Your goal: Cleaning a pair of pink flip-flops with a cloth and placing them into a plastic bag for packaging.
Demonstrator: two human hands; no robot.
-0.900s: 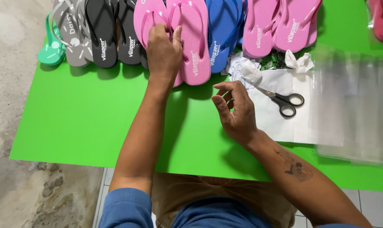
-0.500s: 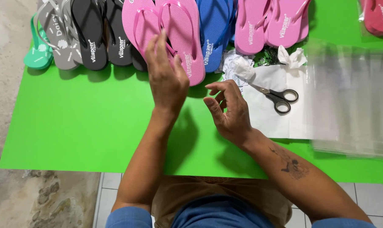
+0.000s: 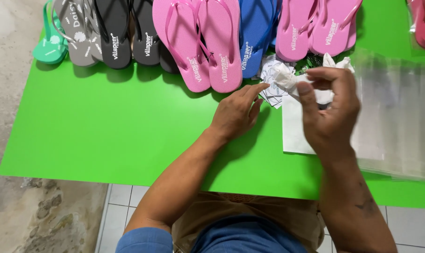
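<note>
Head view shows the left hand [image 3: 236,112] flat on the green table [image 3: 104,136], fingers open and holding nothing, fingertips just short of the small printed paper tags [image 3: 268,77]. Just beside it, the right hand [image 3: 329,110] pinches crumpled white paper [image 3: 286,78] above those tags.

**Hidden and cut off**

Concealed behind the right hand [image 3: 328,110]: whatever lies on the white sheet [image 3: 294,133] beneath it. Cropped by the top edge: the flip-flops [image 3: 212,42]. Blurred and cut at the right edge: clear plastic bags [image 3: 400,117]. Grip of the right hand unclear.
</note>
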